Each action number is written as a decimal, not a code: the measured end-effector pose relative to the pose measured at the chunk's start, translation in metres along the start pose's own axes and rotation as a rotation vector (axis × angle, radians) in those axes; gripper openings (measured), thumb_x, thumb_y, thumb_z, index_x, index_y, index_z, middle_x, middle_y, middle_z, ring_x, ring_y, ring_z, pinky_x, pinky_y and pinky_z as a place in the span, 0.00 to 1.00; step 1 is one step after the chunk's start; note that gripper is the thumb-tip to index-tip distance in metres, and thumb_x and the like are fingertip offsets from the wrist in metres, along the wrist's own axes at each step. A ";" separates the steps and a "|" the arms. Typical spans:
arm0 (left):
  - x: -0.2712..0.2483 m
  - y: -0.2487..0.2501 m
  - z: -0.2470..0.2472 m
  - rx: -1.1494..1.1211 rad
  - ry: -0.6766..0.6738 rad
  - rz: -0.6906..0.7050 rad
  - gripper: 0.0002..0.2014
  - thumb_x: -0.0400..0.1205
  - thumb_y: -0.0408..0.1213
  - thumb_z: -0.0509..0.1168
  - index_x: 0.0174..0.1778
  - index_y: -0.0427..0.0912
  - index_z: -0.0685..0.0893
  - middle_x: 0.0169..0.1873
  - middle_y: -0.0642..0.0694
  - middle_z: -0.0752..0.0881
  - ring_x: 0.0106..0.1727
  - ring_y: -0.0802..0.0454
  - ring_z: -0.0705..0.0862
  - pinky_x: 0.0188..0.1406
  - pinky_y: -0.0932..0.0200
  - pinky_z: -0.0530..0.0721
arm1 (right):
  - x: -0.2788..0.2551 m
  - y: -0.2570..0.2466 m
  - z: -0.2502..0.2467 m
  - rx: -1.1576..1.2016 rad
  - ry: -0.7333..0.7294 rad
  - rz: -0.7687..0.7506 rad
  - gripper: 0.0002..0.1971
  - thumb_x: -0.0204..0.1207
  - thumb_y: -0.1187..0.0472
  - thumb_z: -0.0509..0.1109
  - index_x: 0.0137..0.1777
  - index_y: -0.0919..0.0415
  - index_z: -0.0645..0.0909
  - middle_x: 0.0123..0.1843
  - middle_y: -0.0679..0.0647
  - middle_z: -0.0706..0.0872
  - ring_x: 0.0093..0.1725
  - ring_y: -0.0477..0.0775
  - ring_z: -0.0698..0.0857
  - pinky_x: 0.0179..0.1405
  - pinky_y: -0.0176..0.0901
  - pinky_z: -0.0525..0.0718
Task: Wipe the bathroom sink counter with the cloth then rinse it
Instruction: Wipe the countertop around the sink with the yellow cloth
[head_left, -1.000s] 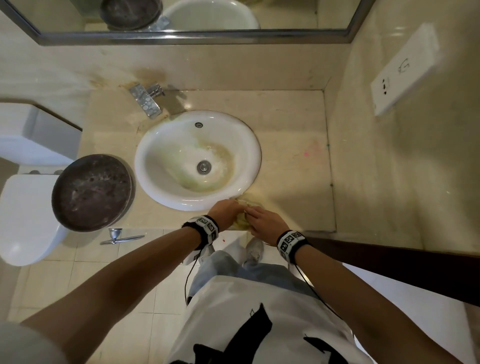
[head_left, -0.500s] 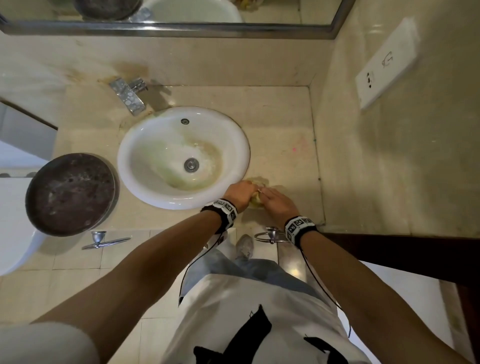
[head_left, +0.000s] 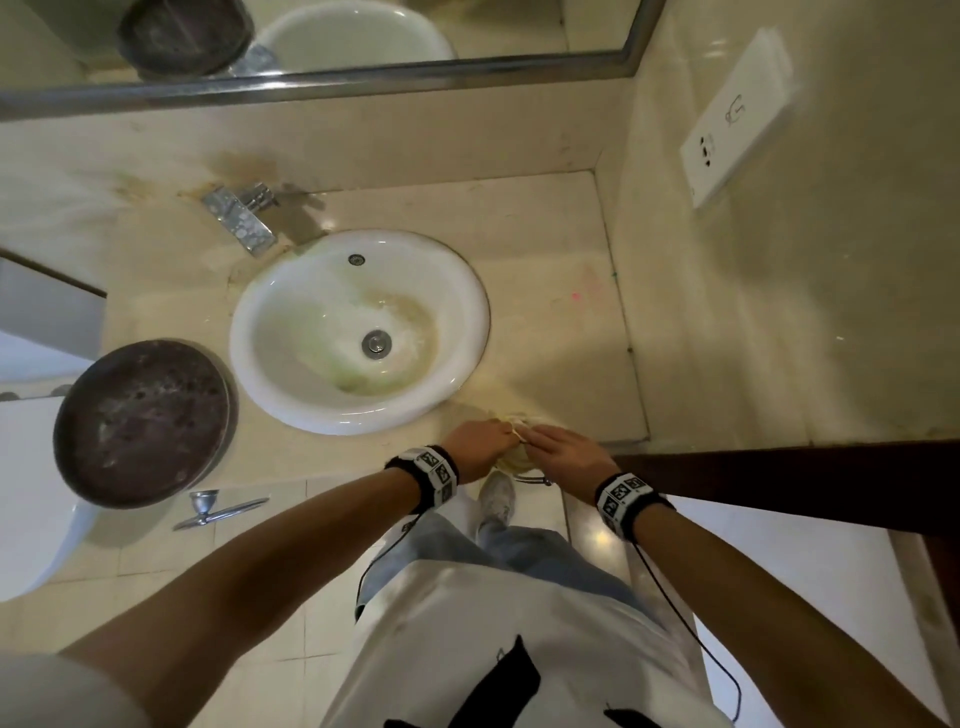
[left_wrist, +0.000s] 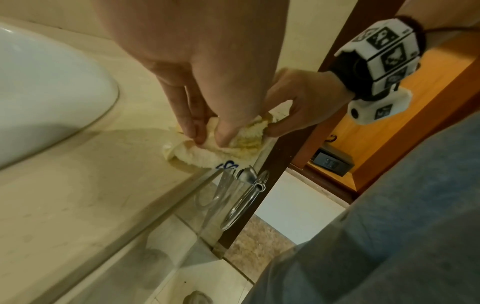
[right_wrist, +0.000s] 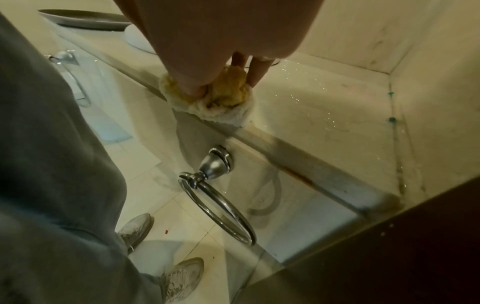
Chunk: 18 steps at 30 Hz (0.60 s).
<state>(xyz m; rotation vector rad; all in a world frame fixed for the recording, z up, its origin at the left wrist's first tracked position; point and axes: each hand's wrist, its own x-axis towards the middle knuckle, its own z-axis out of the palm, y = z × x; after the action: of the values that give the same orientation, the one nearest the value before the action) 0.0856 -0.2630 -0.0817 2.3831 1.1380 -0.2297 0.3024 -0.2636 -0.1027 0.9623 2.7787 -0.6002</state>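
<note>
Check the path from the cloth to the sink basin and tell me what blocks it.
Nothing visible does. The cloth sits bunched at the counter's front edge, gripped by the left hand and right hand. Only bare counter lies between it and the sink.

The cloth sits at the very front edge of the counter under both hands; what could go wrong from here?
1. The cloth overhangs the counter edge, so it may slip off toward the towel ring and floor.
2. It already looks yellow-stained; more wiping may smear dirt rather than lift it.
3. The left hand and right hand crowd one bunched cloth, so it covers little surface.
</note>
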 end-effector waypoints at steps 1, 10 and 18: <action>0.002 0.000 0.000 0.017 -0.005 -0.003 0.18 0.83 0.33 0.65 0.70 0.42 0.81 0.63 0.44 0.85 0.58 0.42 0.85 0.49 0.50 0.87 | 0.000 0.001 0.003 0.006 -0.003 0.016 0.35 0.66 0.67 0.81 0.76 0.60 0.78 0.80 0.57 0.78 0.71 0.63 0.83 0.68 0.56 0.84; 0.019 0.006 -0.007 0.029 -0.030 -0.024 0.18 0.85 0.35 0.63 0.70 0.33 0.77 0.62 0.36 0.82 0.58 0.36 0.83 0.47 0.46 0.81 | 0.003 0.015 0.006 0.083 -0.071 0.049 0.35 0.59 0.65 0.86 0.70 0.63 0.83 0.73 0.59 0.84 0.66 0.64 0.87 0.56 0.60 0.90; 0.046 -0.005 -0.020 -0.009 0.005 -0.107 0.23 0.81 0.29 0.68 0.73 0.35 0.74 0.65 0.38 0.81 0.62 0.39 0.81 0.50 0.47 0.82 | 0.018 0.040 -0.009 0.151 0.079 0.163 0.33 0.77 0.65 0.75 0.83 0.57 0.71 0.84 0.53 0.72 0.80 0.59 0.74 0.78 0.50 0.71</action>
<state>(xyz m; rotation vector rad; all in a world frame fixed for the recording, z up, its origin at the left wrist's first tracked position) 0.1103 -0.2192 -0.0824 2.3189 1.2677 -0.2536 0.3130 -0.2204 -0.1119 1.2554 2.7176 -0.7713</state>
